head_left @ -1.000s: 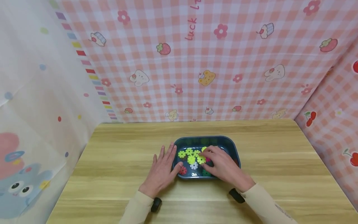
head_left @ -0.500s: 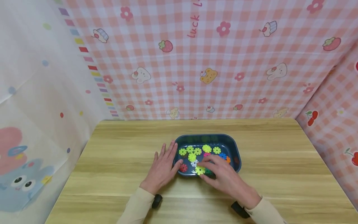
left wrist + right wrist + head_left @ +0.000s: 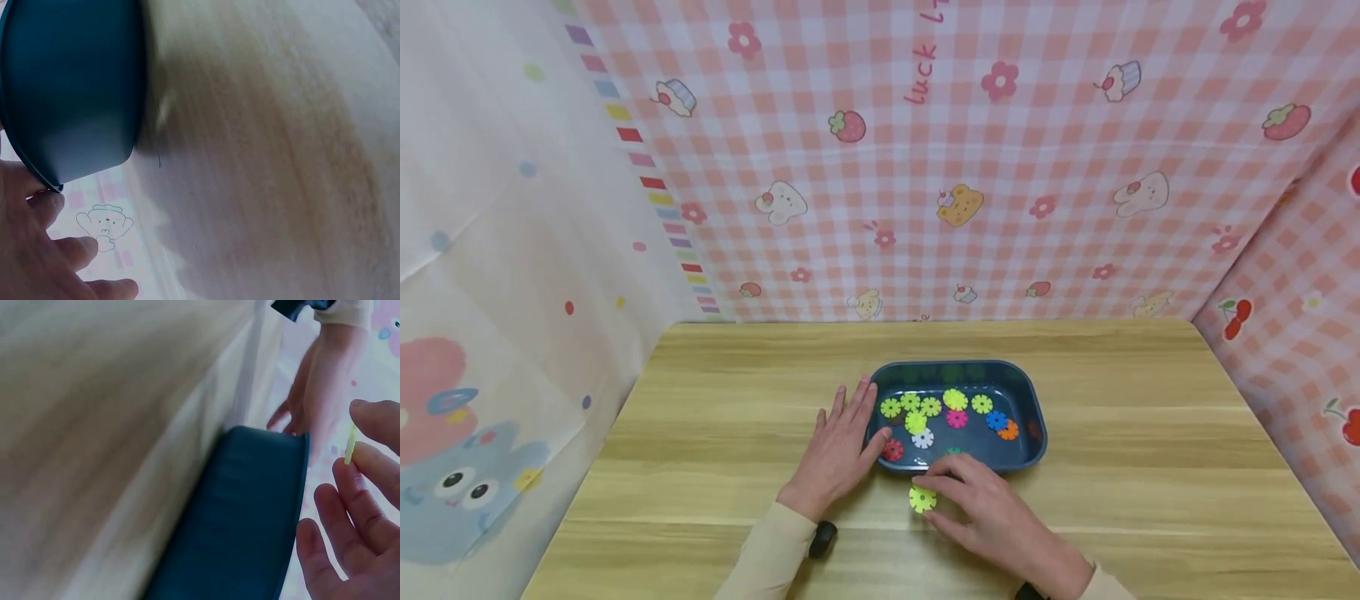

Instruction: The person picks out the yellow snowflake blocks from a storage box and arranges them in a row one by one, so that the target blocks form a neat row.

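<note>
My right hand [image 3: 988, 512] pinches a yellow-green notched snowflake disc [image 3: 922, 498] between thumb and fingers, just in front of the dark blue tray [image 3: 1039, 417]. The right wrist view shows that disc [image 3: 350, 445] edge-on at the fingertips, with the tray's outer wall [image 3: 240, 519] beside the hand. My left hand [image 3: 829, 467] rests at the tray's left end, fingers stretched along the rim and thumb over it. In the left wrist view, its fingers [image 3: 75, 250] are spread by the tray's corner. A green disc [image 3: 954, 451] at the front is partly hidden.
Several yellow discs [image 3: 910, 402] lie in the tray. With them are a white disc [image 3: 922, 437], a red disc [image 3: 892, 450], a pink disc [image 3: 957, 418], a blue disc [image 3: 996, 420] and an orange disc [image 3: 1008, 430]. Patterned cloth [image 3: 925, 167] hangs behind the wooden table [image 3: 1135, 417].
My right hand has carried the yellow snowflake disc from inside the tray toward me, past the front rim. The left hand has stayed at the tray's left end.
</note>
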Motion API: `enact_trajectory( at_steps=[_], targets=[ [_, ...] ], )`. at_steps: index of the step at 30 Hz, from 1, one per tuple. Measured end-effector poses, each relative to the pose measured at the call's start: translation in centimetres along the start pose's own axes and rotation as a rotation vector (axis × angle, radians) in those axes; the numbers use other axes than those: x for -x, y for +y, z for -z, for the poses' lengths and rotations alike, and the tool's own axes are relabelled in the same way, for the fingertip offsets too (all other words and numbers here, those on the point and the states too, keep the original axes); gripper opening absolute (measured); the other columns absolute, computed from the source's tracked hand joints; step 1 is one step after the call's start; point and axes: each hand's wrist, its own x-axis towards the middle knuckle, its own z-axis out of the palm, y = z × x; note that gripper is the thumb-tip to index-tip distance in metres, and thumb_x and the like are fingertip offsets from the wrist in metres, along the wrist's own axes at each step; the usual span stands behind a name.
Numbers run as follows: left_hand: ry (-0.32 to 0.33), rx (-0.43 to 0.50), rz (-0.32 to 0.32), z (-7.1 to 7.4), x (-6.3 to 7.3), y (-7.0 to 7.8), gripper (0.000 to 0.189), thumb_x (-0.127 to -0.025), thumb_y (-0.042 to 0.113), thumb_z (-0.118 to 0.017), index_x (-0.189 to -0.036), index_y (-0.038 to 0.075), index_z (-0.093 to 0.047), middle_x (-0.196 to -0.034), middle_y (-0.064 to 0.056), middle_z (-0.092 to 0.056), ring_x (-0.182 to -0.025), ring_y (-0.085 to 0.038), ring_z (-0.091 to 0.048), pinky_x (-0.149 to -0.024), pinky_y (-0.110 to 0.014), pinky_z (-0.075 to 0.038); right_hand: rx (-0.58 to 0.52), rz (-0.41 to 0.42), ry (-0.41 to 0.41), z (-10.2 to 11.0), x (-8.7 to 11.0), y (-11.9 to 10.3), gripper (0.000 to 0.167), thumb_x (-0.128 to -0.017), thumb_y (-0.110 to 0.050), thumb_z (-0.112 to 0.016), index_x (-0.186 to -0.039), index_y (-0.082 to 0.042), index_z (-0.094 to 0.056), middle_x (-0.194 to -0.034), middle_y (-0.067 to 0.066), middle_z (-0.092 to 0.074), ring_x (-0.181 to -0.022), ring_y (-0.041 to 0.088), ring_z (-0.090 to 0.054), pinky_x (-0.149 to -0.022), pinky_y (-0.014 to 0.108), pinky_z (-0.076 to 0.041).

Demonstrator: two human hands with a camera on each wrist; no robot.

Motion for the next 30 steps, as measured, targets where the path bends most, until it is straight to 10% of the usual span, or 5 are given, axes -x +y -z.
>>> enact_trajectory(
  at_steps=[11, 30],
  targets=[
    [0.037, 0.042, -0.005, -0.2, 0.0, 0.1, 0.072, -0.108, 0.048, -0.048, -0.165, 0.009, -0.027, -0.173, -0.005, -0.015, -0.156, -0.042, -0.016, -0.119, -0.071, -0.023, -0.147, -0.014, -0.251, -1.8, 0.8, 0.3, 0.034, -0.104, -0.034, -0.065, -0.132, -0.018, -0.071, -0.124, -0.012, -0.062, -0.109, 0.005, -0.057, -0.095, 0.032, -0.056],
    [0.032, 0.077, 0.006, -0.4, -0.1, 0.1, 0.071, -0.108, 0.047, -0.048, -0.165, 0.009, -0.027, -0.173, -0.007, -0.017, -0.156, -0.043, -0.017, -0.119, -0.07, -0.023, 0.022, 0.037, -0.34, -3.3, -0.6, 0.7, 0.029, -0.1, -0.03, -0.071, -0.128, -0.022, -0.072, -0.122, -0.01, -0.067, -0.11, 0.008, -0.06, -0.094, 0.035, -0.055]
  ],
)
